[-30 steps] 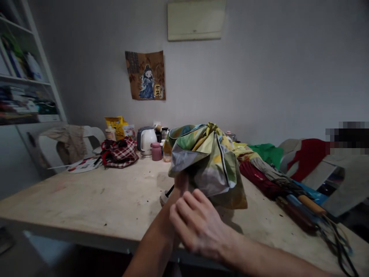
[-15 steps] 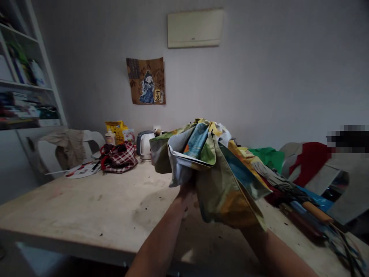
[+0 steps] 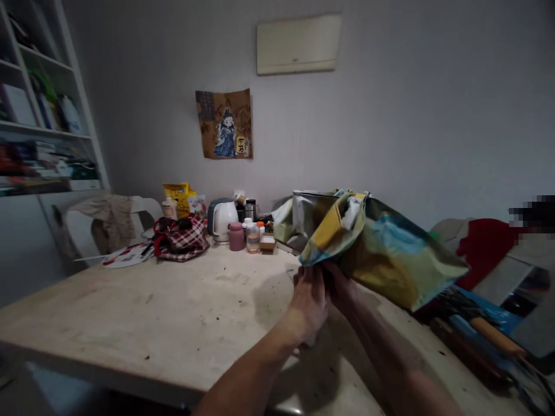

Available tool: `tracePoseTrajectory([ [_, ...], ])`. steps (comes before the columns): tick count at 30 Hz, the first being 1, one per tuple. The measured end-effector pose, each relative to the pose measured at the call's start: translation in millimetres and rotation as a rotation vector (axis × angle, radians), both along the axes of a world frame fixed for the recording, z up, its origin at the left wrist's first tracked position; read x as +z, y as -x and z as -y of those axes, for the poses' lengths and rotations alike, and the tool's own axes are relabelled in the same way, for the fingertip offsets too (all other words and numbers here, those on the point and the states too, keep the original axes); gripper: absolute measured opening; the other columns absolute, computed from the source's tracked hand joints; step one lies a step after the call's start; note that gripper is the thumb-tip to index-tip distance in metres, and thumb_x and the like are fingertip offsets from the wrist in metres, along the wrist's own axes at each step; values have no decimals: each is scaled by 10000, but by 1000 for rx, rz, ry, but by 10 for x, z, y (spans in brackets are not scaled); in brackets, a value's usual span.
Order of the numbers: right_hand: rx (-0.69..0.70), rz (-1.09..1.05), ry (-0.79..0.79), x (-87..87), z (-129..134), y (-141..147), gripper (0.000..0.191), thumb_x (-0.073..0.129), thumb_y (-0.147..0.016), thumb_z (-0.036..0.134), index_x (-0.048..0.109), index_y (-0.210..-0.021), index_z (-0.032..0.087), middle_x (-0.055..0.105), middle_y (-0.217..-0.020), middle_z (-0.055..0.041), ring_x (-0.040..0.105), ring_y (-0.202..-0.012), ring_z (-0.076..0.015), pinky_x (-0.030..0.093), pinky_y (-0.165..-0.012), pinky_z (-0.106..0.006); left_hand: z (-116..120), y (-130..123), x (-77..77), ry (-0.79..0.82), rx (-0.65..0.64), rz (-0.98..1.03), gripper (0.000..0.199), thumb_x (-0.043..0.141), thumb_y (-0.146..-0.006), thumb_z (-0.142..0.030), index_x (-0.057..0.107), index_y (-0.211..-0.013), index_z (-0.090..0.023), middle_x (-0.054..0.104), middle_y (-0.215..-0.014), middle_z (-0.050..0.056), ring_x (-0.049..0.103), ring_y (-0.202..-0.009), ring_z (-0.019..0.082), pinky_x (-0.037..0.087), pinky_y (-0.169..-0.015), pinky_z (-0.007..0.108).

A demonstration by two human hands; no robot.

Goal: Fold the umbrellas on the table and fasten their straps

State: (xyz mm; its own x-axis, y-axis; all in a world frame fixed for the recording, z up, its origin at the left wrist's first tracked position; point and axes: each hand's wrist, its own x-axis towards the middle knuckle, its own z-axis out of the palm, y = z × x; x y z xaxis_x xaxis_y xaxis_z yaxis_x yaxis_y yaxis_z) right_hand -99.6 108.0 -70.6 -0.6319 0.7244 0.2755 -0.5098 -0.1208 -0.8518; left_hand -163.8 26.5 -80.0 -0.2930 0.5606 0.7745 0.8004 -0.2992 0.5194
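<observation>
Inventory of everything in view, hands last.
Table: 1, pale, centre
Patterned cloth: 1, yellow and blue, above table
Checked cloth: 1, red and white, table left
Packet: 1, yellow, behind checked cloth
Kettle: 1, white, table back
Cup: 1, pink, beside kettle
Jar: 1, clear, beside cup
Box: 1, brown, beside jar
Handle: 1, tan, table right
Red cloth: 1, red, far right
Chair: 1, white, left
Shelving: 1, white, far left
Shelf items: uncounted, mixed, shelving
Poster: 1, brown, wall
Wall unit: 1, cream, upper wall
Left hand: 1, bare, under patterned cloth
Right hand: 1, bare, beside left
</observation>
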Motion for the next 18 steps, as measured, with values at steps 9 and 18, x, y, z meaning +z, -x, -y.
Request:
tracePoseTrajectory([
  [9, 194, -128, 116, 37, -308, -187, 284, 778, -623, 275, 515, -646, 170, 368, -558, 76, 213, -414, -22, 212, -325, -123, 202, 433, 392, -419, 131, 412, 221, 571, -866, -288, 616, -1037, -154, 621, -949, 80, 621, -814, 161, 527, -709, 263],
  [18, 129, -59, 106, -111, -324, -153, 431, 854, -512, 353, 463, -592, 192, 446, -522, 50, 341, -457, -59, 287, -371, -152, 252, 378, 564, -305, 211, 290, 239, 656, -825, -383, 705, -762, -158, 539, -778, 23, 481, -618, 105, 386, -548, 223],
])
